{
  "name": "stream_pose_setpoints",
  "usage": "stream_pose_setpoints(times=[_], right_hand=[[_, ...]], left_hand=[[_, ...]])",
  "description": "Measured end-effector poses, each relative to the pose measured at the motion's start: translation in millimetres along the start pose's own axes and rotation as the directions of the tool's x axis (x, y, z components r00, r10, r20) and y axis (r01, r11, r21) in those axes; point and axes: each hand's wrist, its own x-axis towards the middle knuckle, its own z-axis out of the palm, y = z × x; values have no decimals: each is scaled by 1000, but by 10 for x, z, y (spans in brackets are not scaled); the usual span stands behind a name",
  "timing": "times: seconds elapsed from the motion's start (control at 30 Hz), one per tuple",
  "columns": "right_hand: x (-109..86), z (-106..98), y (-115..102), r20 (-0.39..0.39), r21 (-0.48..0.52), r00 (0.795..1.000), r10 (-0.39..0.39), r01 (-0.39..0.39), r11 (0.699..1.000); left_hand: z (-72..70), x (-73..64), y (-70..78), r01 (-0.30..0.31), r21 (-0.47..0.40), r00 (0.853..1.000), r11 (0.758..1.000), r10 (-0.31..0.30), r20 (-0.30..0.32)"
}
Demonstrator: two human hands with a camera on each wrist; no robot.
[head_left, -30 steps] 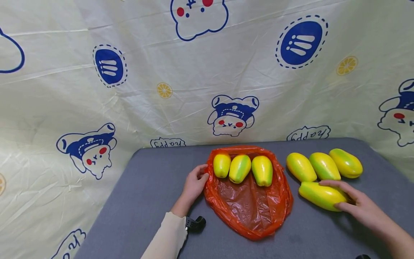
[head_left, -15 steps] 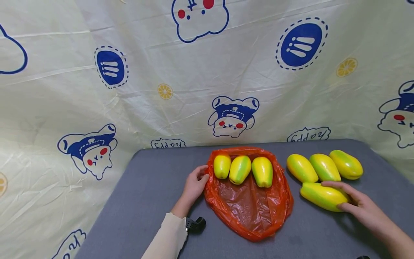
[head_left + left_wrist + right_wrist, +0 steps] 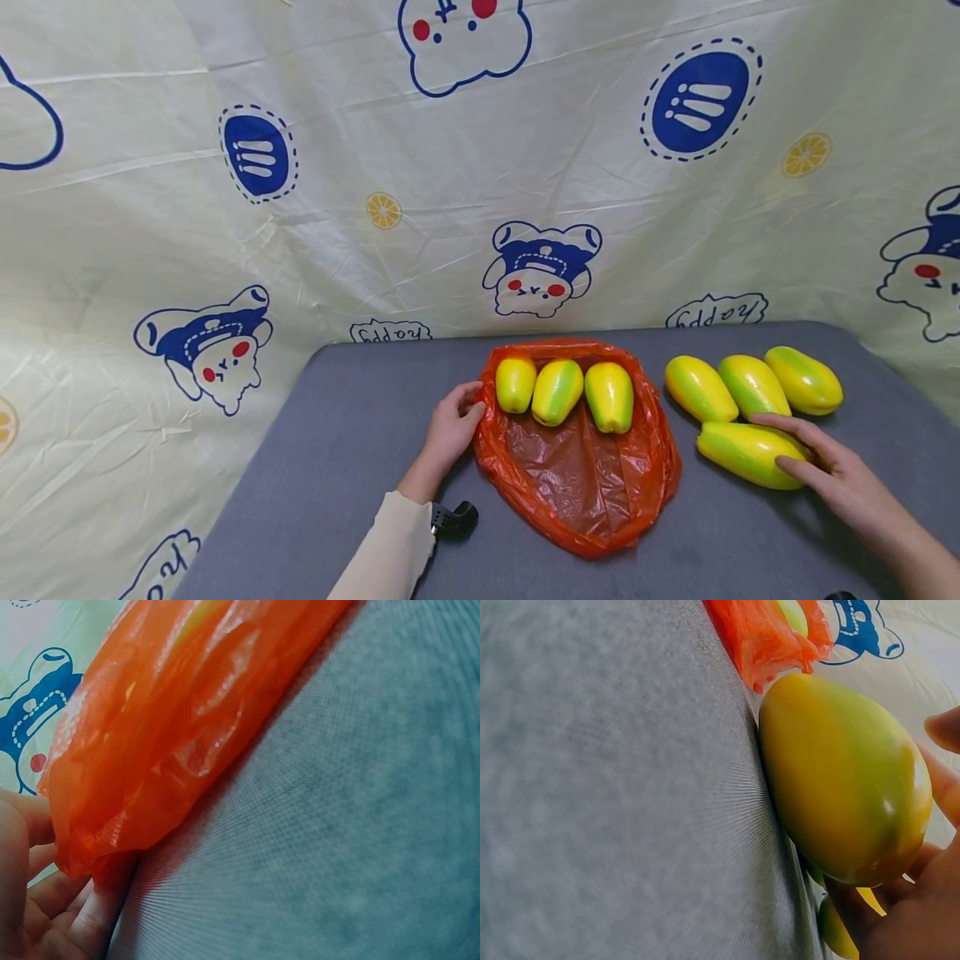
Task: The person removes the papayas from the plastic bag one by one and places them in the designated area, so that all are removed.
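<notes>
An opened-out red plastic bag (image 3: 570,483) lies mid-table with three yellow-green papayas in a row at its far side, among them a middle papaya (image 3: 557,393). My left hand (image 3: 453,425) holds the bag's left edge, the film between thumb and fingers in the left wrist view. To the right, a papaya (image 3: 750,454) lies on its side under my right hand (image 3: 840,471). The right wrist view shows the thumb (image 3: 945,729) lifted off this papaya, while the other fingers rest loosely around its far side, partly hidden by it.
Three more papayas, such as the middle one (image 3: 752,385), lie behind the right hand's papaya. The grey table (image 3: 360,442) ends at a printed curtain (image 3: 322,167) at the back. A black device (image 3: 454,518) sits at the left wrist.
The right thumb has moved off the papaya's near side and its fingers have loosened. That papaya has shifted slightly right. Left hand and bag stay in place.
</notes>
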Motion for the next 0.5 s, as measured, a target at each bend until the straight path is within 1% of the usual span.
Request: stream_pose_setpoints(times=[0.13,0.3,0.37,0.5], right_hand=[[-7,14,-64,-51,-35,999,-19,18,999],[9,10,-158,-134,-88,988,-82,70,994],[15,5,-192,-153,-114,984,-97,80,990],[23,-9,-259,-151,-144,986,-74,52,988]], left_hand=[[-2,-3,-5,0,1,1000,1000,0,3],[-6,-2,-3,-4,-7,1000,1000,4,5],[-8,-5,-2,-2,-10,1000,1000,2,7],[-5,-6,7,0,-11,1000,1000,0,6]])
